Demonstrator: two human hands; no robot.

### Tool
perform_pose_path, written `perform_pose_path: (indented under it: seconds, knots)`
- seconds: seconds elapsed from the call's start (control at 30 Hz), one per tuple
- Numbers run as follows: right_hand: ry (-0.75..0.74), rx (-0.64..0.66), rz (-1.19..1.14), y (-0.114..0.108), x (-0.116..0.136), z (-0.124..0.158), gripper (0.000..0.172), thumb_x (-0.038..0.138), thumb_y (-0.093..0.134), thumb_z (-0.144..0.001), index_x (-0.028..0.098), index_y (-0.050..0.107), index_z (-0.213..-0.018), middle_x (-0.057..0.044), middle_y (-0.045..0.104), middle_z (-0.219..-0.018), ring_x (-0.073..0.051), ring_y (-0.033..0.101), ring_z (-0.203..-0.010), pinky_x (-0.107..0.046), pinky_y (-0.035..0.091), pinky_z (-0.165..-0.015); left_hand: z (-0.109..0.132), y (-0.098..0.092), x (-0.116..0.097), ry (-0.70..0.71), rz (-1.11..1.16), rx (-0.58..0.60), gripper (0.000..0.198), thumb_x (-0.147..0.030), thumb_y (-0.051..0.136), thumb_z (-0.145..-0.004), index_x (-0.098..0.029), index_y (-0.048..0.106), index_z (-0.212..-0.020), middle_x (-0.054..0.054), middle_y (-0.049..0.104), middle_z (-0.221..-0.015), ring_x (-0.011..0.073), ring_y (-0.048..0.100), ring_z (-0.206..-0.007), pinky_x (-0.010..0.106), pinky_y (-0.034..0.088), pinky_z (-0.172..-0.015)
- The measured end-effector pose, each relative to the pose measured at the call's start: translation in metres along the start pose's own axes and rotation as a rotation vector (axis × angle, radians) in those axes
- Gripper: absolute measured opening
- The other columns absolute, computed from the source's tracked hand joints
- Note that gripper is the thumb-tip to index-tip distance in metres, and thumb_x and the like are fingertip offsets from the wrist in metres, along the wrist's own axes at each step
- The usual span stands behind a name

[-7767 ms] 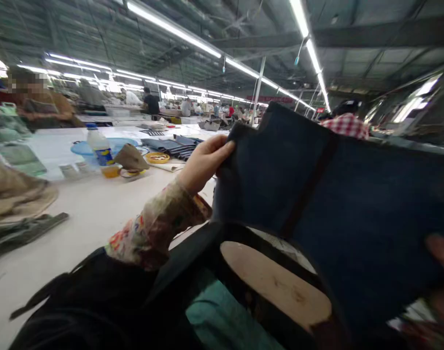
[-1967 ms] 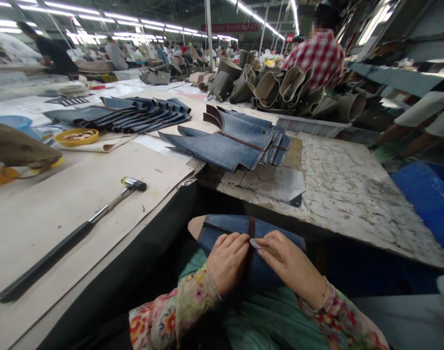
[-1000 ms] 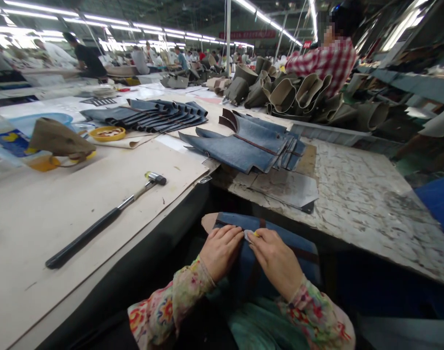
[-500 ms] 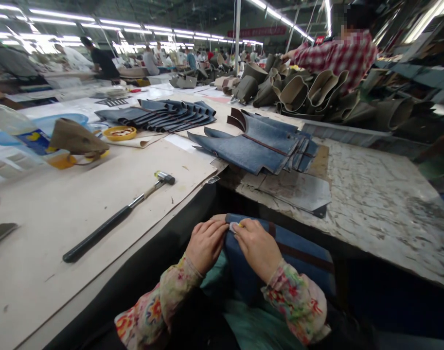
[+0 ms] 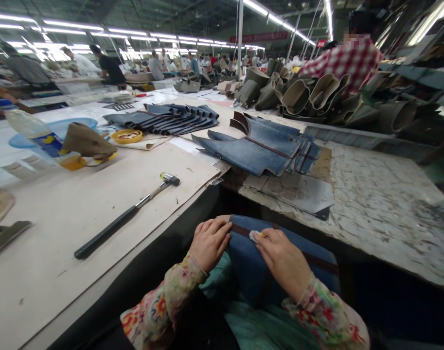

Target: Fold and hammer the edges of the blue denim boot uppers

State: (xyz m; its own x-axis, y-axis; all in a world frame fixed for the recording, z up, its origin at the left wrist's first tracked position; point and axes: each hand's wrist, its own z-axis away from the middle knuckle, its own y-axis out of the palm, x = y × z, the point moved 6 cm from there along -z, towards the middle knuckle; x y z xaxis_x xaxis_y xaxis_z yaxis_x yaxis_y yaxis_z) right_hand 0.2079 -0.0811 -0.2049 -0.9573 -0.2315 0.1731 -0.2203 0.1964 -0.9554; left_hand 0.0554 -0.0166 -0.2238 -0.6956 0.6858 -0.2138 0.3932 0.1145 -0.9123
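Observation:
A blue leather-like piece with dark brown strips (image 5: 243, 248) lies over my lap, below the table edge. At its upper left corner, my left hand (image 5: 210, 243) grips the edge, fingers on top and the thumb hidden. My right hand (image 5: 285, 260) pinches a small whitish pad (image 5: 255, 236) with a bit of yellow beside it, and presses it on the brown strip. The far end of the piece reaches out to the right, past my right wrist. Green cloth (image 5: 222, 282) shows beneath the piece.
On the table lie a hammer (image 5: 129, 216), a yellow dish (image 5: 127, 136), a plastic bottle (image 5: 35, 129) and stacked blue pieces (image 5: 258, 146). More blue pieces (image 5: 163, 117) fan out behind. Olive boot-like parts (image 5: 294, 95) fill the back right, near a person in a checked shirt (image 5: 344, 61).
My right hand has slid right and slightly down along the brown strip with the pad, away from my left hand. My left hand stays at the corner. The view has shifted slightly.

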Motion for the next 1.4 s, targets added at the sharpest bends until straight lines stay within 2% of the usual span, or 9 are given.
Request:
perform_pose_path:
  seconds: [0.23, 0.37, 0.47, 0.57, 0.67, 0.83, 0.97, 1.13, 1.4]
  knots:
    - [0.048, -0.105, 0.029, -0.011, -0.021, 0.045, 0.029, 0.024, 0.037, -0.091, 0.019, 0.055, -0.113, -0.007, 0.057, -0.096, -0.019, 0.052, -0.090, -0.033, 0.046, -0.080, 0.003, -0.017, 0.016, -0.017, -0.054, -0.011, 0.030, -0.030, 0.037, -0.090, -0.022, 0.059, -0.110, 0.005, 0.057, -0.114, 0.0215, 0.048, -0.105, 0.037, 0.037, -0.089]
    - [0.112, -0.144, 0.000, -0.010, -0.031, 0.064, 0.031, 0.031, 0.035, -0.092, 0.021, 0.054, -0.115, -0.006, 0.056, -0.098, -0.018, 0.053, -0.091, -0.032, 0.045, -0.080, 0.019, -0.082, 0.085, -0.219, -0.234, -0.105, 0.037, -0.034, 0.035, -0.089, -0.014, 0.056, -0.112, 0.010, 0.056, -0.113, 0.0219, 0.048, -0.105, 0.035, 0.035, -0.093]
    - [0.146, -0.182, -0.027, -0.009, -0.042, 0.081, 0.034, 0.038, 0.035, -0.092, 0.022, 0.053, -0.116, -0.006, 0.055, -0.099, -0.018, 0.052, -0.093, -0.032, 0.045, -0.080, 0.045, -0.120, 0.153, -0.532, -0.424, 0.004, 0.041, -0.037, 0.035, -0.089, -0.011, 0.051, -0.116, 0.013, 0.053, -0.117, 0.0266, 0.046, -0.108, 0.041, 0.032, -0.095]
    - [0.170, -0.212, -0.039, -0.008, -0.048, 0.091, 0.036, 0.042, 0.035, -0.091, 0.024, 0.052, -0.118, -0.005, 0.055, -0.100, -0.018, 0.052, -0.094, -0.031, 0.045, -0.080, 0.066, -0.120, 0.194, -0.693, -0.412, 0.248, 0.050, -0.043, 0.032, -0.088, -0.006, 0.048, -0.119, 0.018, 0.052, -0.116, 0.0300, 0.047, -0.105, 0.043, 0.036, -0.090]
    - [0.176, -0.229, -0.047, -0.007, -0.049, 0.092, 0.036, 0.042, 0.036, -0.091, 0.025, 0.052, -0.118, -0.005, 0.055, -0.099, -0.018, 0.052, -0.094, -0.031, 0.044, -0.080, 0.065, -0.112, 0.201, -0.715, -0.377, 0.269, 0.050, -0.043, 0.029, -0.087, -0.006, 0.050, -0.113, 0.019, 0.053, -0.107, 0.0307, 0.048, -0.104, 0.042, 0.037, -0.088]
    - [0.189, -0.241, -0.042, -0.009, -0.048, 0.096, 0.037, 0.043, 0.035, -0.091, 0.025, 0.053, -0.117, -0.004, 0.055, -0.099, -0.018, 0.053, -0.094, -0.030, 0.045, -0.080, 0.053, -0.108, 0.165, -0.678, -0.121, 0.236, 0.047, -0.052, 0.031, -0.082, -0.014, 0.056, -0.092, 0.010, 0.058, -0.086, 0.0251, 0.054, -0.086, 0.033, 0.042, -0.077]
    - [0.215, -0.234, -0.040, -0.011, -0.048, 0.107, 0.037, 0.043, 0.035, -0.091, 0.026, 0.051, -0.119, -0.004, 0.055, -0.099, -0.018, 0.053, -0.093, -0.030, 0.045, -0.079, 0.053, -0.091, 0.092, -0.621, 0.443, 0.266, 0.047, -0.061, 0.033, -0.080, -0.018, 0.053, -0.080, 0.000, 0.052, -0.065, 0.0147, 0.049, -0.061, 0.024, 0.040, -0.056]
    - [0.251, -0.236, -0.064, -0.010, -0.048, 0.117, 0.037, 0.043, 0.037, -0.090, 0.026, 0.051, -0.120, -0.005, 0.054, -0.100, -0.018, 0.052, -0.094, -0.031, 0.045, -0.080, 0.053, -0.040, 0.010, -0.486, 0.835, 0.511, 0.045, -0.058, 0.040, -0.080, -0.015, 0.053, -0.075, -0.003, 0.042, -0.057, 0.0089, 0.038, -0.051, 0.019, 0.031, -0.044]
    - [0.290, -0.251, -0.123, -0.011, -0.052, 0.119, 0.035, 0.041, 0.040, -0.090, 0.026, 0.052, -0.119, -0.004, 0.055, -0.098, -0.018, 0.053, -0.093, -0.032, 0.045, -0.081, 0.046, -0.038, -0.011, -0.301, 0.739, 0.420, 0.035, -0.047, 0.031, -0.089, -0.018, 0.051, -0.086, -0.002, 0.047, -0.064, 0.0104, 0.044, -0.058, 0.022, 0.035, -0.056]
